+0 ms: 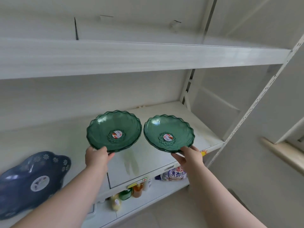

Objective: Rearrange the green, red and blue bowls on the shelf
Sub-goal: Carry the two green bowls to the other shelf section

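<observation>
Two green scalloped bowls with round stickers in their centres are side by side over the middle shelf [148, 162]. My left hand [97, 156] grips the near rim of the left green bowl [102, 129]. My right hand [189, 155] grips the near rim of the right green bowl [179, 129]. Each looks like a small stack of bowls, tilted toward me. A dark blue flower-patterned bowl [21, 175] lies on the same shelf at the far left. No red bowl is in view.
A white upper shelf [131, 58] runs across above the bowls. The lower shelf holds bottles [137, 190] and a detergent bag [176, 174]. A perforated metal upright [256, 102] bounds the shelf on the right, with tiled floor below.
</observation>
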